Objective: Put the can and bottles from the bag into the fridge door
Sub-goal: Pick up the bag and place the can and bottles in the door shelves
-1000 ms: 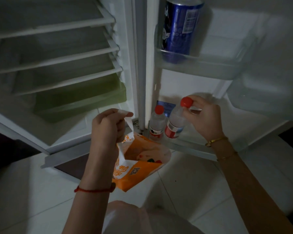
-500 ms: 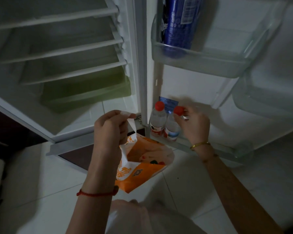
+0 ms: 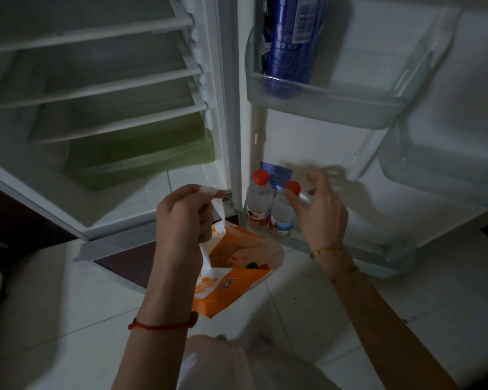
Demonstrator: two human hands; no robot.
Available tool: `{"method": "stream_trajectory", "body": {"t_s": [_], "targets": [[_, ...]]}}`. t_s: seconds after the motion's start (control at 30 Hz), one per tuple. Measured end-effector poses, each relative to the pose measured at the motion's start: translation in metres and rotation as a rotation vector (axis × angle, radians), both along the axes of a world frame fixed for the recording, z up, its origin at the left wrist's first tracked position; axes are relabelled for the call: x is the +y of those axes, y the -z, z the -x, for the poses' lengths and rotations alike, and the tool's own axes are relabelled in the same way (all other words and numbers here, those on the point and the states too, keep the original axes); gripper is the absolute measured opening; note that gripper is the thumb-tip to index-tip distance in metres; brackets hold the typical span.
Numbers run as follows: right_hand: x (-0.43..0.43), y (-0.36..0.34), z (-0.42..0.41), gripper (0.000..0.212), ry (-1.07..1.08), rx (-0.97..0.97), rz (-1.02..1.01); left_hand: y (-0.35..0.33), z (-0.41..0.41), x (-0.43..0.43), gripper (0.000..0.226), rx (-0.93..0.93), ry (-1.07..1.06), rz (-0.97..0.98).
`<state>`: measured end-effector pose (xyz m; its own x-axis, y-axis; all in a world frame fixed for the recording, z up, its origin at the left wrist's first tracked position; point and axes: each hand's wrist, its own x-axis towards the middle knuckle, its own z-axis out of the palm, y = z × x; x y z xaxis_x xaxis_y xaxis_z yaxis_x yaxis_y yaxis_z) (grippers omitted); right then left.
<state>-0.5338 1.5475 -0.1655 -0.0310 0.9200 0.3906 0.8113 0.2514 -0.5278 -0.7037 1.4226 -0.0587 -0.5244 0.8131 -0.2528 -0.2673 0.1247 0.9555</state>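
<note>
Two small clear bottles with red caps stand side by side in the bottom fridge door shelf (image 3: 350, 249): the left bottle (image 3: 259, 197) and the right bottle (image 3: 283, 212). My right hand (image 3: 320, 209) is just right of the right bottle, fingers spread and loose, holding nothing. A tall blue can (image 3: 290, 43) stands in the upper door shelf (image 3: 350, 105). My left hand (image 3: 182, 218) grips the white handle of the orange bag (image 3: 237, 285), which hangs open above the floor with something small and coloured inside.
The open fridge body on the left has several white shelves (image 3: 119, 83) and a green drawer (image 3: 141, 156) at the bottom. Another clear door bin (image 3: 440, 170) sits at the right. White floor tiles lie below, and my knee (image 3: 226, 361) is at the bottom.
My right hand set the second bottle upright beside the first in the bottom door shelf and let go of its cap. The left hand kept hold of the bag.
</note>
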Motion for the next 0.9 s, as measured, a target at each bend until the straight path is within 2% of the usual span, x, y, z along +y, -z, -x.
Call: {"method": "stream_trajectory", "body": {"t_s": [0.07,0.13,0.17,0.27,0.33,0.5,0.63,0.8,0.9], "targets": [[-0.018,0.001,0.001,0.035,-0.055,0.028,-0.104,-0.001,0.0,-0.002,0.021,0.003,0.007,-0.004],[-0.037,0.007,0.005,0.023,-0.189,-0.005,-0.075,-0.002,-0.001,-0.003,0.022,-0.001,0.016,-0.012],[-0.044,0.015,0.007,0.022,-0.255,-0.045,0.038,-0.003,-0.001,-0.004,0.023,-0.002,0.023,-0.015],[-0.056,0.044,0.013,0.021,-0.403,-0.192,0.592,-0.005,-0.003,-0.007,0.026,0.003,0.039,-0.018],[-0.06,0.059,0.013,0.019,-0.46,-0.214,0.768,-0.006,-0.004,-0.009,0.026,0.004,0.055,-0.021],[-0.073,0.066,0.01,0.032,-0.435,-0.282,0.944,-0.006,-0.008,-0.015,0.023,0.012,0.108,-0.028],[-0.081,0.051,0.009,0.055,-0.507,-0.349,1.072,-0.006,-0.013,-0.017,0.024,-0.006,0.119,-0.019],[-0.096,0.035,0.004,0.05,-0.572,-0.45,1.076,-0.006,-0.016,-0.021,0.024,-0.019,0.124,-0.029],[-0.102,0.04,0.0,0.048,-0.535,-0.429,1.044,-0.007,-0.015,-0.023,0.023,-0.014,0.126,-0.037]]}}
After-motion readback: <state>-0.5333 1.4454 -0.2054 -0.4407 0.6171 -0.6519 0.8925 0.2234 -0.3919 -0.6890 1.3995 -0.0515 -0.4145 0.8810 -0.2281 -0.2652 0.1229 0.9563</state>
